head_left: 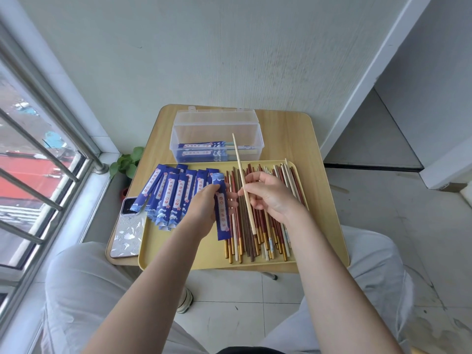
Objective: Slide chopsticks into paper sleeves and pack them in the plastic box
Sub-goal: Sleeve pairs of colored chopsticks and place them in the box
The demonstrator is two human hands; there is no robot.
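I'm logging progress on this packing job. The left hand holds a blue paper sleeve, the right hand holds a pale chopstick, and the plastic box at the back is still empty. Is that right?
Not quite. The plastic box is not empty: the head view shows sleeved chopsticks already lying in it. The rest stands: the left hand holds a blue paper sleeve, and the right hand holds a pale chopstick.

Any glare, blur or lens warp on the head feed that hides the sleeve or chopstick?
Head view: even daylight, no glare on the clear plastic box; blue sleeve in left hand and pale chopstick in right hand sharp; wide-angle lens bows window bars at the edges.
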